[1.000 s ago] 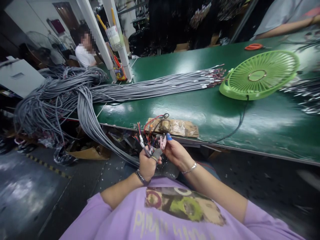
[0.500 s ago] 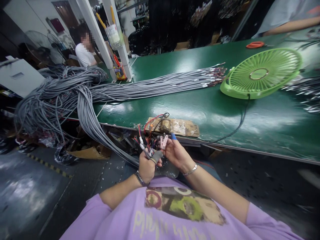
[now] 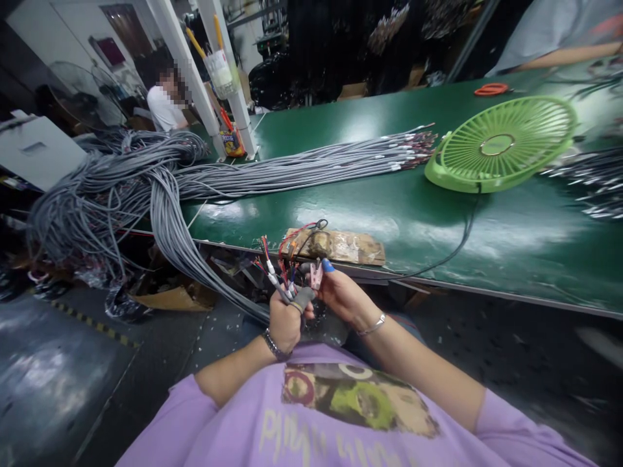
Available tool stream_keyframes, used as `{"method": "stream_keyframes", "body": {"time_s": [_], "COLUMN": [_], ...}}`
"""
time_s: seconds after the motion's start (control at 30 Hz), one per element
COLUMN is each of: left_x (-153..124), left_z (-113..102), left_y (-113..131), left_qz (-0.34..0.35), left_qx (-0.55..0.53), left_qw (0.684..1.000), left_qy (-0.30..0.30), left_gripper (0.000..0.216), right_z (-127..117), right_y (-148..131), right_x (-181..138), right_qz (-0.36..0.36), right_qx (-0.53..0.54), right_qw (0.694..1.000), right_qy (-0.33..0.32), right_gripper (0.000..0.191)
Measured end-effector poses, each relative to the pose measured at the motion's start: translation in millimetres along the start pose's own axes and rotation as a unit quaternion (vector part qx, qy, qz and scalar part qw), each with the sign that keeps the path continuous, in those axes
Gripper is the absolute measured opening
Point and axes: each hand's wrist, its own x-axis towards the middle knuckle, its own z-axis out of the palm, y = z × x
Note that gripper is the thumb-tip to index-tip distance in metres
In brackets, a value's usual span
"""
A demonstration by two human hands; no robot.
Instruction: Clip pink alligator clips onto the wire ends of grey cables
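In front of my body, below the bench edge, my left hand (image 3: 286, 323) is closed round a bundle of grey cables (image 3: 214, 279). The cables' stripped ends, with white bands and thin coloured wires (image 3: 269, 261), stick up above the fist. A grey cover is on my left thumb. Close by on the right, my right hand (image 3: 344, 298) has its fingers drawn together at a pink clip (image 3: 316, 276), beside the wire ends. One right finger wears a blue cover. A taped wooden block (image 3: 348, 246) with red and black leads lies just beyond, at the bench edge.
Many more grey cables (image 3: 292, 170) lie across the green bench (image 3: 331, 211) and heap up on the left. A green fan (image 3: 506, 146) stands at the right, its cord running along the bench. Orange-handled scissors (image 3: 491, 89) lie behind it. Other people are across the bench.
My right hand and the pink clip have shifted slightly left, closer to the wire ends. The wire ends in my left hand have tilted and spread a little leftward.
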Motion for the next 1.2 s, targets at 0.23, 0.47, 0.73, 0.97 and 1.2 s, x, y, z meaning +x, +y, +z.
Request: {"method": "stream_keyframes", "body": {"time_s": [0.23, 0.47, 0.73, 0.97, 1.2], "left_x": [-0.2, -1.7, -7.7, -7.2, -1.3], "left_z": [0.4, 0.4, -6.8, -17.8, -22.5], "left_y": [-1.0, -3.3, -0.1, -4.9, -15.9], "left_qz": [-0.007, -0.008, -0.025, -0.048, -0.053], "left_qx": [0.017, 0.029, 0.025, -0.002, -0.029], "left_qw": [1.000, 0.999, 0.999, 0.999, 0.997], "left_qy": [-0.003, -0.020, -0.014, -0.025, -0.049], "left_gripper": [0.039, 0.038, 0.042, 0.050, 0.049], "right_z": [0.0, 0.2, -15.8, -38.1, -50.1], "right_y": [8.3, 12.7, 14.9, 21.8, 32.0], "right_x": [7.6, 5.2, -1.0, -9.6, -19.5], "right_qz": [-0.027, -0.021, 0.030, 0.045, 0.074], "right_qx": [0.045, 0.026, 0.068, 0.066, 0.095], "right_qw": [0.999, 0.999, 0.997, 0.997, 0.991], "right_qy": [0.004, -0.009, 0.003, 0.023, 0.052], "right_gripper": [0.032, 0.041, 0.040, 0.031, 0.023]}}
